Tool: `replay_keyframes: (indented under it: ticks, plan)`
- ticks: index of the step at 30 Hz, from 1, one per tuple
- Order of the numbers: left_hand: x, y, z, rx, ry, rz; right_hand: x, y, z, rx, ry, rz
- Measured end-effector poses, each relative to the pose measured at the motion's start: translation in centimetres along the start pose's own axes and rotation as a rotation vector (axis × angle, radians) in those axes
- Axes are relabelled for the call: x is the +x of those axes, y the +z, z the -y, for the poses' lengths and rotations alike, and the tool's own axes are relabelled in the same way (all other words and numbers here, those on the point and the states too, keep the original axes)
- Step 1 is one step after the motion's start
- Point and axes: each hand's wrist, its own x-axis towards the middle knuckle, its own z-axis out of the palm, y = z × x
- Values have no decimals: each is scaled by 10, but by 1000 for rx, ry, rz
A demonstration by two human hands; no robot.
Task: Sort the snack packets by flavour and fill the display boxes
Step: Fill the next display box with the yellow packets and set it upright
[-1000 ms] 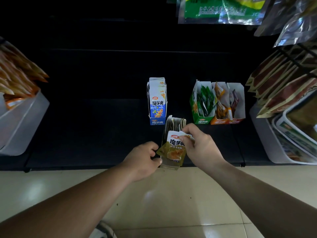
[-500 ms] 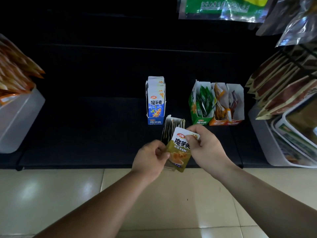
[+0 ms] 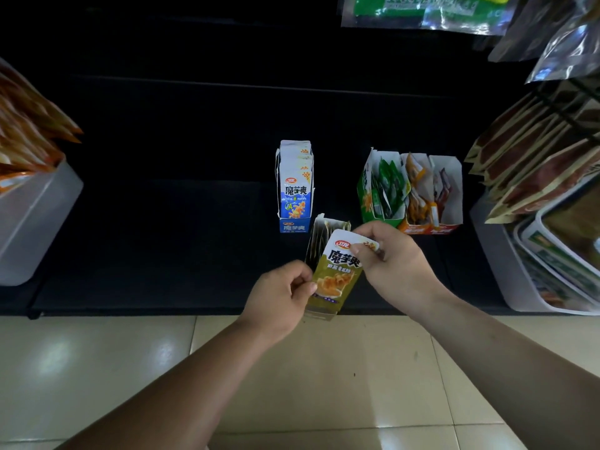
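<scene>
- The olive-gold packet point(image 3: 337, 271) is held upright over the shelf's front edge. It reads 魔芋爽 in black, with a red oval 卫龙 logo and "20%" at its top corner.
- The right hand point(image 3: 399, 264) pinches the packet's top right corner between thumb and curled fingers.
- The left hand point(image 3: 279, 297), fingers curled, pinches the packet's lower left edge.
- Just behind the packet, an olive display box point(image 3: 321, 314) stands at the front edge of the dark shelf point(image 3: 162, 238), with matching packets upright inside.
- Further back, a blue box point(image 3: 293, 227) is packed with blue 魔芋爽 packets.
- To its right stand a green box point(image 3: 367, 196), an orange box point(image 3: 414, 227) and a red box point(image 3: 448, 227), side by side and partly filled.
</scene>
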Motion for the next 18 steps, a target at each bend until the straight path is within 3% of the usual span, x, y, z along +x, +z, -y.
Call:
replay_keyframes:
  ticks: [12, 18]
  plan:
    - [0, 9, 29, 144, -126, 74, -17, 35, -30, -252, -217, 189]
    - [6, 6, 27, 25, -122, -42, -19, 50, -42, -226, -2, 291]
